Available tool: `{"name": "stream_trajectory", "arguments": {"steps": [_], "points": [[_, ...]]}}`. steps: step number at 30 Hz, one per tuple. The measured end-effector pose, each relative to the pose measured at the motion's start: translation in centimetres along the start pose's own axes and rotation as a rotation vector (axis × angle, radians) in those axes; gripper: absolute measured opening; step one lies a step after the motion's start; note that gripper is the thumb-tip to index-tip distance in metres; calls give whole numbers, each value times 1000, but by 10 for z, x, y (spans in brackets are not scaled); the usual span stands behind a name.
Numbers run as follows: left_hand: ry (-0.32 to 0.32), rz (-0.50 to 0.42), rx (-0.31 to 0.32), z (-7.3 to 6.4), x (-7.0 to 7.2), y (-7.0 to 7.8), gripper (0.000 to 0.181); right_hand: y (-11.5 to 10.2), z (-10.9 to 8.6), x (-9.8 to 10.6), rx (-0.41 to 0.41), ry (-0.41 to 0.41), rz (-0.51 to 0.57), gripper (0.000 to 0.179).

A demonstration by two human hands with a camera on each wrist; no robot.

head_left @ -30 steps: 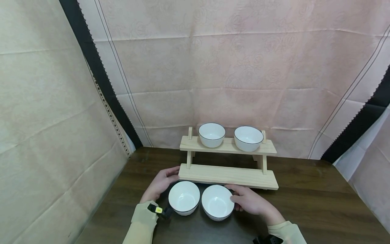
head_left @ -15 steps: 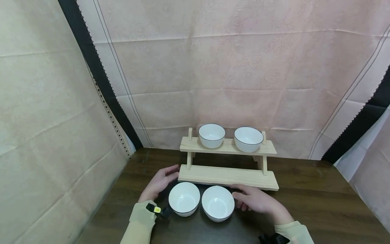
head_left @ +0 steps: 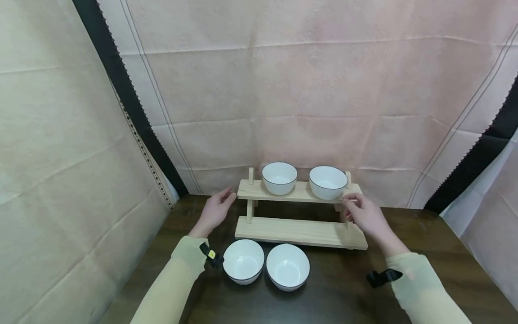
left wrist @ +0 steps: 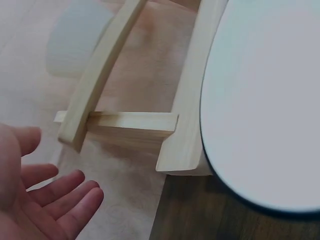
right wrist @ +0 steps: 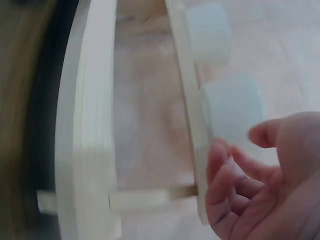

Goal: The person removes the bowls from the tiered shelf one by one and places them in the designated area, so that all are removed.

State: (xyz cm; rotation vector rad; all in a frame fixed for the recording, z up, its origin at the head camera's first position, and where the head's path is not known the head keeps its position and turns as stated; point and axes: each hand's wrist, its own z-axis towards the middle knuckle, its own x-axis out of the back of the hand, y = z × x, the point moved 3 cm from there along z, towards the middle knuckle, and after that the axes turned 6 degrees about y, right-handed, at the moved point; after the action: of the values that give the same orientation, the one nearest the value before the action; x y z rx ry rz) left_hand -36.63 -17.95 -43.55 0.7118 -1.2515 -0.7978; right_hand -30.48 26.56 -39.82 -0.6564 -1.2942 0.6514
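A two-tier wooden shelf (head_left: 295,230) stands on the table. On its upper tier sit two white bowls with dark rims, a left one (head_left: 279,176) and a right one (head_left: 328,182). Two similar bowls rest on the table before it, one at left (head_left: 243,260) and one at right (head_left: 288,266). My left hand (head_left: 216,211) hovers off the upper tier's left end, fingers relaxed and holding nothing; in the left wrist view a bowl (left wrist: 270,100) looms large. My right hand (head_left: 366,218), loosely curled and empty, is at the upper tier's right end, near the right bowl (right wrist: 232,107).
The dark wooden table (head_left: 332,301) carries everything. Pale patterned cloth (head_left: 315,90) hangs right behind the shelf, and another cloth panel (head_left: 73,180) rises along the left side. Each wrist wears a black strap, such as the right strap (head_left: 384,276).
My right hand has left the front right bowl and moved up and right to the upper tier's end. My left hand has risen from the lower tier to the upper one. The bowls stay put.
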Motion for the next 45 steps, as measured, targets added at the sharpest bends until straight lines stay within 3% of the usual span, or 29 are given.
{"name": "stream_trajectory", "arguments": {"steps": [5,9,15,21,28,38,45], "points": [[1,-18,-4,8,-4,7,64,1,19,12,-37,62,-42,67],[-8,-17,-22,14,-6,12,63,-5,29,17,-4,94,-56,72],[1,-64,-22,20,-11,18,56,-20,38,21,31,84,-50,75],[32,-111,1,18,-17,16,52,-24,40,20,19,71,-36,76],[-9,-169,37,18,-21,13,54,-25,41,20,20,69,-32,72],[-114,-88,42,22,-13,18,61,-25,45,16,-3,57,13,65],[-148,-25,6,26,-8,18,60,-28,48,12,-30,8,51,67]]}}
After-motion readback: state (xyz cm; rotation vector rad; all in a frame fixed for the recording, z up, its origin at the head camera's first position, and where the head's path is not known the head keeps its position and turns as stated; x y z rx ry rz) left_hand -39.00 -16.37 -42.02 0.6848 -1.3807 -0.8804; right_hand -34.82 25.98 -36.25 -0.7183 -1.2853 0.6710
